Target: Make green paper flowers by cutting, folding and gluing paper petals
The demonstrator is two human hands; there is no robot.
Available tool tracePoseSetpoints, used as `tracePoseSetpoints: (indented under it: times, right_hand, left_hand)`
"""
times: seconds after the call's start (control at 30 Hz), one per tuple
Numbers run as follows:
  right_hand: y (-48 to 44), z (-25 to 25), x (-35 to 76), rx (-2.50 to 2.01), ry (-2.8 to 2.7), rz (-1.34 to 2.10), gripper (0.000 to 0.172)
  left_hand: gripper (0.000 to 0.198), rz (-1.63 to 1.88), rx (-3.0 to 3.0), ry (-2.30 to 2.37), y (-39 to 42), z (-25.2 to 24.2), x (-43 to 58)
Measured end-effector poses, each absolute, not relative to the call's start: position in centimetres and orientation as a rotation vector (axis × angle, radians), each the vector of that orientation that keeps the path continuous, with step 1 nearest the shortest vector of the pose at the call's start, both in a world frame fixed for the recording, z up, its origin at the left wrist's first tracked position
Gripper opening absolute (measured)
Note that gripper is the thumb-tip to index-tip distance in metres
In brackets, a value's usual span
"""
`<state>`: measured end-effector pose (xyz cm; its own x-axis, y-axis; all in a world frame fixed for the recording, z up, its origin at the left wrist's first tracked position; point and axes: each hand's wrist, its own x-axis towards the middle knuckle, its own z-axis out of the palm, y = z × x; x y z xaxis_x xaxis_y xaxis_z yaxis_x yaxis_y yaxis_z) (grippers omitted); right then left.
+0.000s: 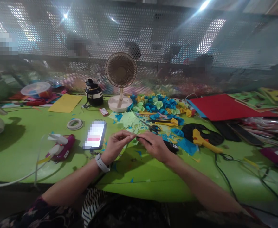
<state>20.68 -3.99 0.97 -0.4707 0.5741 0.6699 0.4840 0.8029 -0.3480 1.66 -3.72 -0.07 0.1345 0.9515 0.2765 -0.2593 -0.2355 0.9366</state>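
My left hand (116,145) and my right hand (155,146) meet fingertip to fingertip above the front middle of the green table (139,188). Both are closed in a pinch; what lies between the fingers is too small and too hidden to name. Just beyond them is a heap of pale green paper scraps (127,121). Scissors (155,128) with dark handles rest on the scraps, near a yellow-handled cutting tool (168,122). Behind these lies a pile of folded blue, green and yellow paper pieces (158,104). A black object (171,146) is partly covered by my right hand.
A lit phone (94,135), a tape roll (74,124) and a purple power strip (67,147) lie to the left. Behind stand a fan (121,70) and a black bottle (94,95). A yellow glue gun (202,141) with trailing cord and red sheets (226,107) lie right.
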Motion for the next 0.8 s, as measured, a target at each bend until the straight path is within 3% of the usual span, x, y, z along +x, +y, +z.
tracePoseSetpoints:
  times: [0.5,0.8]
  right_hand:
    - [-3.8,1.8,21.0,-0.804,-2.18,0.342,0.024]
    - [-3.6,0.7,20.8,-0.736,-2.128,0.247,0.018]
  left_hand:
    - [0.013,1.394,1.378,0.737,-3.7,-0.4,1.8]
    - [0.006,1.543,1.657,0.787,-3.7,-0.4,1.4]
